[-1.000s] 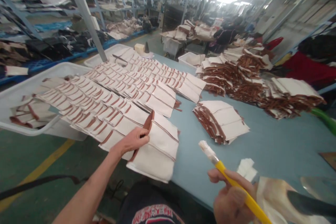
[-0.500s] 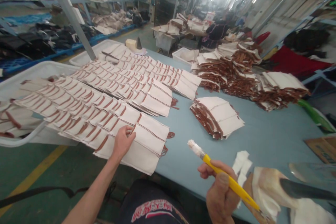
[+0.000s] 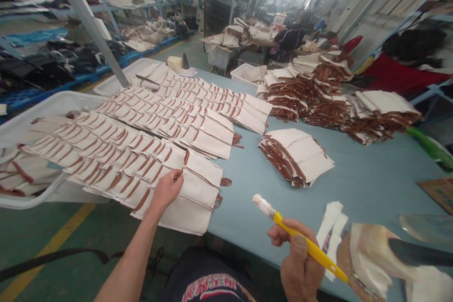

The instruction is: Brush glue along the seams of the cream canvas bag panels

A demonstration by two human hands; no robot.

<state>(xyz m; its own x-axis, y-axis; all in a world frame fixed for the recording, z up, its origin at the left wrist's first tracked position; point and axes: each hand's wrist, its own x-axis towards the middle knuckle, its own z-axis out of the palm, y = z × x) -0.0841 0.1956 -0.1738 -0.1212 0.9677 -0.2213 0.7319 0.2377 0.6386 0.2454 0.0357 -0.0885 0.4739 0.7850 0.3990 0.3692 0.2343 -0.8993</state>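
Observation:
My right hand grips a brush with a yellow handle. White, paste-like stuff coats its bristles, which point up and left above the blue-grey table. My left hand is closed, its fingertips pinching the edge of a cream fabric piece with brown strips. That piece lies at the near right end of overlapping rows of similar pieces. Brown loops stick out from its right side. Just what lies between the left fingertips is partly hidden.
A small stack of cream and brown pieces lies beyond the brush. Taller piles stand at the back right. White bins flank the table's left. At lower right are white strips and a dark-handled object. A person is farther back.
The fabric piece under my left hand has shifted slightly left, and the left fingers look more tightly closed. The brush stays in my right hand, almost unmoved. The view has shifted a little.

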